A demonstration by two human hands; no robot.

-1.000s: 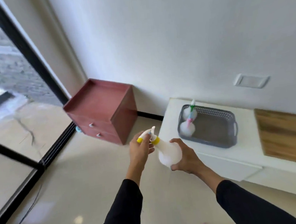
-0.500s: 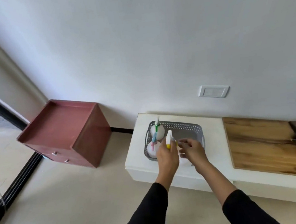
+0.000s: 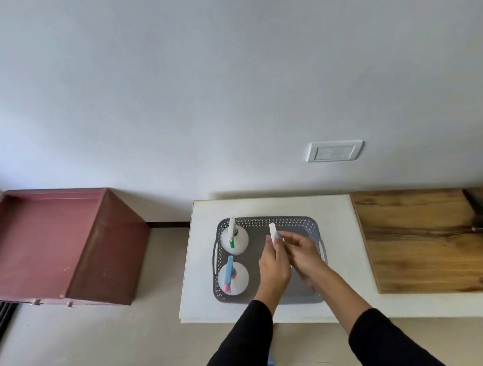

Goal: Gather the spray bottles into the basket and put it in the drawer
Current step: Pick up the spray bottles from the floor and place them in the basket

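- Lowering a third spray bottle (image 3: pixel 273 231) into the grey perforated basket (image 3: pixel 267 220), which sits on a white counter (image 3: pixel 335 218); only the white nozzle shows above the hands.
- Left hand (image 3: pixel 273 264) curls round the bottle's neck; right hand (image 3: pixel 303 253) cups its side, fingers loosely spread.
- Risk: a tilted release would probably topple it against the two upright bottles, green-trigger (image 3: pixel 233 238) and blue-pink-trigger (image 3: pixel 232 276).
- Count: three bottles, one basket, two hands, one red drawer cabinet (image 3: pixel 57 247), well apart at left.
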